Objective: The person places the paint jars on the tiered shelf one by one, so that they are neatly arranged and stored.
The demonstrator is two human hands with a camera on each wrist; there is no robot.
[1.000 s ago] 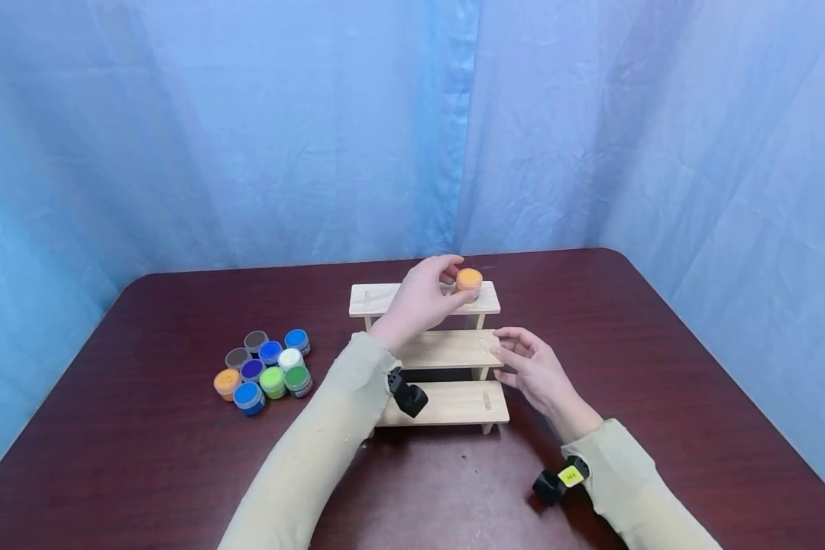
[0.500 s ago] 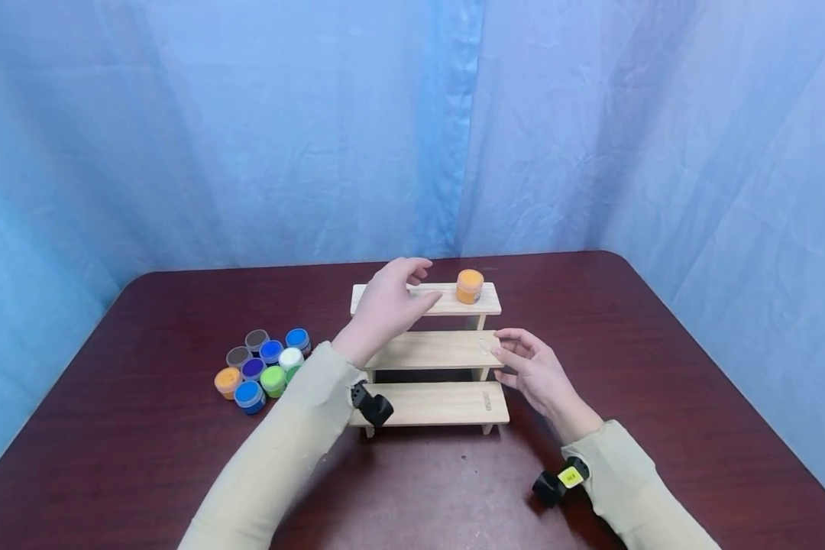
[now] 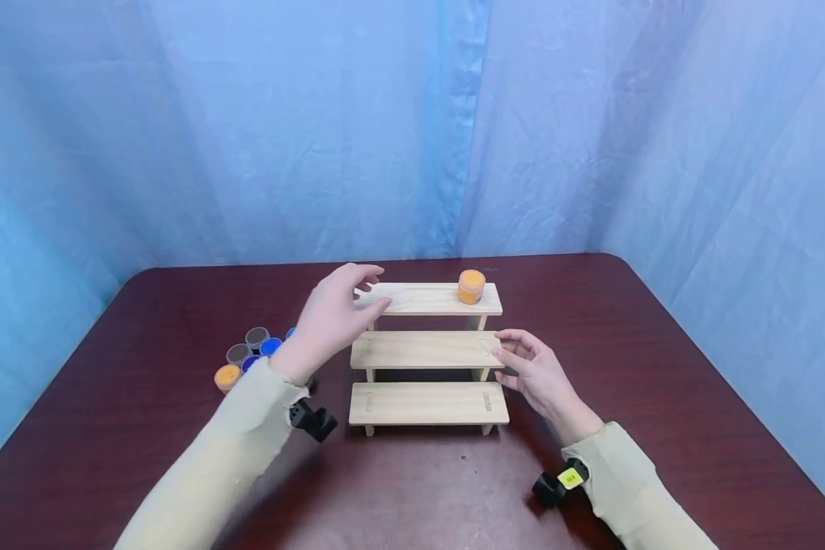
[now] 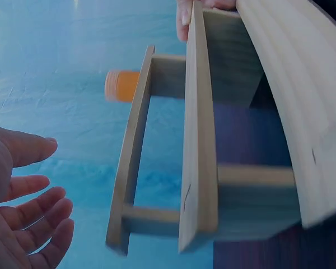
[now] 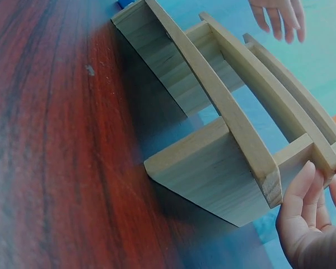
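Observation:
A three-step wooden display stand (image 3: 426, 349) stands mid-table. An orange paint jar (image 3: 470, 287) sits upright on the right part of its top step; the left wrist view also shows this orange jar (image 4: 123, 86). My left hand (image 3: 333, 309) is in the air by the left end of the top step, fingers loosely bent and holding nothing. At the right end of the middle step, my right hand (image 3: 538, 374) grips the board between thumb and fingers. The right wrist view shows the fingers (image 5: 298, 193) at that board's end.
Several paint jars (image 3: 228, 376) with orange, brown and blue tops stand grouped on the dark red-brown table (image 3: 110, 443) at left, partly hidden by my left arm. A light blue curtain (image 3: 302, 137) hangs behind the table.
My left hand has let go of the orange paint jar on the top step and moved left, its forearm now covering part of the jar group. My right hand has stayed in place.

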